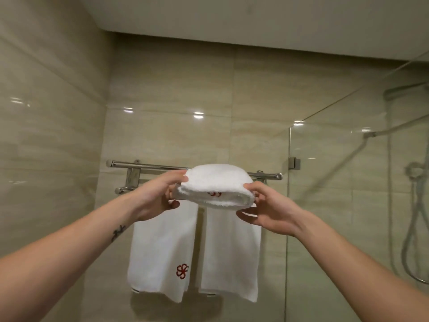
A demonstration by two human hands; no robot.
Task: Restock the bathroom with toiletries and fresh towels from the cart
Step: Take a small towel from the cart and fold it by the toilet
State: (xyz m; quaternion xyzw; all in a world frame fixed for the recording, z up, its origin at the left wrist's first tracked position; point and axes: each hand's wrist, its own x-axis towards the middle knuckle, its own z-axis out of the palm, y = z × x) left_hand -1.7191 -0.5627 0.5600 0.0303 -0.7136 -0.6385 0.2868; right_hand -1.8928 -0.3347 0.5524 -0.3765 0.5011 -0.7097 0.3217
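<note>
The top rails of the towel rack are bare on the left half, and there's lots of open tiled wall above, so coming in from above looks easy. The folded towel, gripped by the left hand and right hand, covers the right half from here. Two hanging towels block the space under the lower bar, the glass shower panel boxes in the right, and the side wall closes off the left.

folded white towel is held in front of the chrome towel rack | gripped at its ends by left hand and right hand | two hanging towels are seen below the rack | glass shower screen is seen to the rack's right
</note>
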